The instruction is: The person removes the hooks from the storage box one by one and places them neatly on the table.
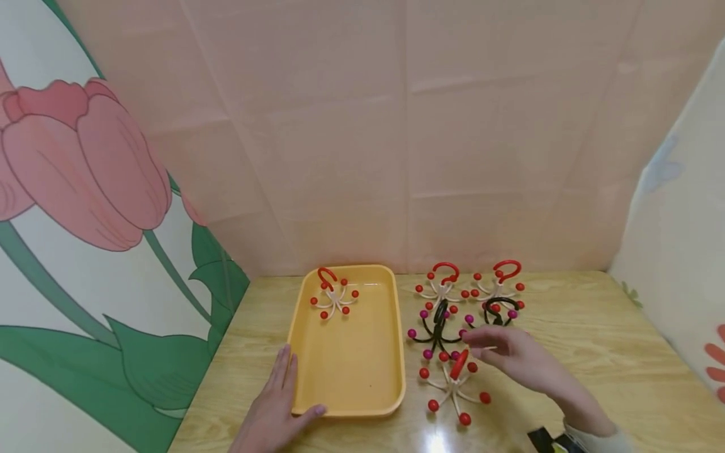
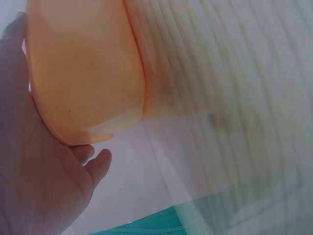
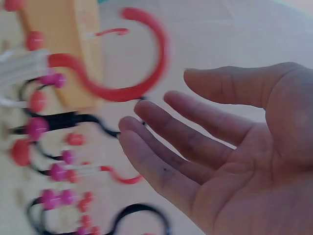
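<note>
My left hand (image 1: 275, 402) rests against the left side of a yellow tray (image 1: 348, 371), fingers straight along its wall and thumb at the near rim. Inside the tray, toward its far end, stands a white multi-arm hanging hook (image 1: 335, 303) with red ball tips. My right hand (image 1: 518, 358) hovers over the table on the right, fingers extended and thumb apart, with nothing in its grasp. Just left of it stands the nearest white hanging hook (image 1: 454, 387); its curved red top (image 3: 164, 54) is in front of the fingertips in the right wrist view.
Behind the nearest hook stand two black hanging hooks with purple balls, one at left (image 1: 438, 327) and one at right (image 1: 504, 302). Two more white-and-red ones, left (image 1: 442, 291) and right (image 1: 498, 291), are near the back cloth (image 1: 408, 157). A tulip-printed panel (image 1: 85, 163) borders the left.
</note>
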`<state>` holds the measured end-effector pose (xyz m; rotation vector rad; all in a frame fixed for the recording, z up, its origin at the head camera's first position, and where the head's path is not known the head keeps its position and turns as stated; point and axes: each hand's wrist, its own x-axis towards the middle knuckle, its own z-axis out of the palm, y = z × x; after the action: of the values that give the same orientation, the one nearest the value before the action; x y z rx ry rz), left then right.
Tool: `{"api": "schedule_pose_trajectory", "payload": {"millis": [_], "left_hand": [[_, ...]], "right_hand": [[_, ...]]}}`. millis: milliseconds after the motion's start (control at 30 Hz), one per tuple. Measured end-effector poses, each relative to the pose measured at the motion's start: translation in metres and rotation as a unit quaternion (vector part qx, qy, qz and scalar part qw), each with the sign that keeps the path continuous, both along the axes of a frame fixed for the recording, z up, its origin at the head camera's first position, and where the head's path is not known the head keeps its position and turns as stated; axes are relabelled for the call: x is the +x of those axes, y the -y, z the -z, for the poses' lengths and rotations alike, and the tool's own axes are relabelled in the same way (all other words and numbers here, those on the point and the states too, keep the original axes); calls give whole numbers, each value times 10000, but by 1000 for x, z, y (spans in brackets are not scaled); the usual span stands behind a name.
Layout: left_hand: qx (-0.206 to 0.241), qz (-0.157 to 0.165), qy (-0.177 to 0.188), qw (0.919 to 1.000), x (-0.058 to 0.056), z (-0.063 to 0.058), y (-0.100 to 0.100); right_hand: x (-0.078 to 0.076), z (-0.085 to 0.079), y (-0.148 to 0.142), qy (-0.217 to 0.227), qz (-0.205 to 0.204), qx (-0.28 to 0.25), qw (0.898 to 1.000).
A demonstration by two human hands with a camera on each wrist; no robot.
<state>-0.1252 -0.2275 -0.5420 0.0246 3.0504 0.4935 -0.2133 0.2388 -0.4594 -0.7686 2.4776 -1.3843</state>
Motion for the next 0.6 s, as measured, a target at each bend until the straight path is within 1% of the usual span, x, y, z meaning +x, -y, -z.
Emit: {"api": "schedule_pose_trajectory", "payload": {"millis": [33,133,233,400,600], "left_hand": [[-1,4,-20,10000,0,0,0],[29,20,-121,9999,1,1,0],[54,13,-149,9999,1,2,1],[92,17,-131,9999,1,2,1],[70,25,-142,9999,1,2,1]], "right_hand": [[1,-7,2,-114,57,3,9999],[3,-29,10,-253,242,-86,9994],[3,-47,20,-264,348,-156,9989],[3,-69,39,-393,429,-29,9983],[-2,-89,66,-290,536,97,9981]]}}
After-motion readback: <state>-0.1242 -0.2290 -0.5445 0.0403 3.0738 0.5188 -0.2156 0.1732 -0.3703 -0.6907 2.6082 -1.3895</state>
